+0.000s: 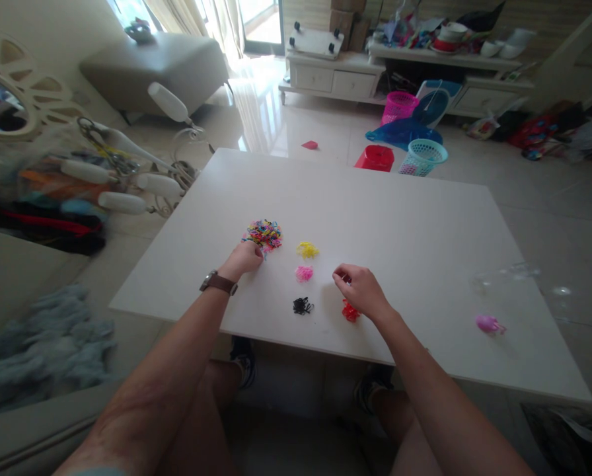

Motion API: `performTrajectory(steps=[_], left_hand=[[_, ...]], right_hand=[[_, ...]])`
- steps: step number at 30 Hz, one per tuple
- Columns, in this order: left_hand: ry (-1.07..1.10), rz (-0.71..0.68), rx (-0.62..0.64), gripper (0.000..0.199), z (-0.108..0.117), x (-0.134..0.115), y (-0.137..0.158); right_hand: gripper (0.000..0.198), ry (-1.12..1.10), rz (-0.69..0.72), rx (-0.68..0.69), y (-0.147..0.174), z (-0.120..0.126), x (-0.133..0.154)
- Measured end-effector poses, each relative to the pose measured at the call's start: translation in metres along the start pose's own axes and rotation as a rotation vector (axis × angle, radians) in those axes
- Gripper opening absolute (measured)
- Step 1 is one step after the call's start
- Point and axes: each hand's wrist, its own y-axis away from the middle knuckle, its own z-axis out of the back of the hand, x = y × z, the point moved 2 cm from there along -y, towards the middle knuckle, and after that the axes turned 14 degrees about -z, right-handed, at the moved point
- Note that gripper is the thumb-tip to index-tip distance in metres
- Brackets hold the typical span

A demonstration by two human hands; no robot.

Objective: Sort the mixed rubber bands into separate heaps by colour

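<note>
A mixed heap of small coloured rubber bands point(263, 233) lies on the white table point(375, 218). My left hand point(246, 259), with a brown-strapped watch point(220, 283) on its wrist, is at the heap's near edge. Its fingers are closed, and what they may pinch is too small to name. My right hand point(363, 287) hovers over a pile of red bands point(350, 311) and partly covers it. Those fingers are curled together, their contents unclear. Between my hands are separate piles of yellow bands point(307, 249), pink bands point(304, 273) and black bands point(302, 305).
A purple toy-like item point(489, 324) and a clear plastic container point(504, 274) are on the table's right side. Beyond the far edge stand a red stool point(378, 158) and a light-blue basket point(423, 157). A white lamp fixture point(160, 185) is close to the left edge.
</note>
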Motion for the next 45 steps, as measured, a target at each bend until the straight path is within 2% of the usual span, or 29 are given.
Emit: performTrajectory(steps=[5,15,20,23,27,31,35,38,41,43,45], left_hand=[[-0.004,0.006,-0.058,0.013,-0.008,-0.004,-0.006],[-0.118,0.063,-0.055,0.015,-0.018,-0.003,-0.011],[-0.143,0.028,-0.042,0.005,-0.018,-0.010,-0.012],[0.054,-0.041,0.042,0.011,-0.016,-0.026,-0.008],[0.673,-0.327,0.221,0.012,-0.013,-0.072,0.008],[0.896,-0.453,0.306,0.021,-0.015,-0.111,0.021],[0.940,-0.484,0.356,0.027,-0.022,-0.126,0.022],[0.933,-0.493,0.356,0.030,-0.026,-0.129,0.021],[0.932,-0.508,0.362,0.028,-0.027,-0.131,0.018],[0.878,-0.502,0.314,0.023,-0.026,-0.129,0.015],[0.720,-0.470,0.199,0.016,-0.026,-0.123,0.010]], right_hand=[[0.019,0.002,-0.005,0.007,0.000,0.000,0.000],[0.019,-0.007,-0.006,0.010,0.001,0.003,-0.001],[0.018,-0.004,-0.005,0.011,0.002,0.003,-0.001],[0.018,-0.004,-0.010,0.010,0.001,0.003,-0.002],[0.017,-0.033,0.002,-0.005,0.000,0.002,0.001],[0.014,-0.198,0.020,-0.052,0.000,0.004,0.008],[0.017,-0.344,0.031,-0.013,0.002,0.007,0.014],[0.015,-0.368,0.065,0.026,0.004,0.009,0.015],[0.014,-0.344,0.050,-0.007,0.003,0.012,0.011],[0.013,-0.303,0.006,-0.066,0.000,0.015,0.002],[0.013,-0.248,-0.073,-0.130,-0.006,0.018,-0.011]])
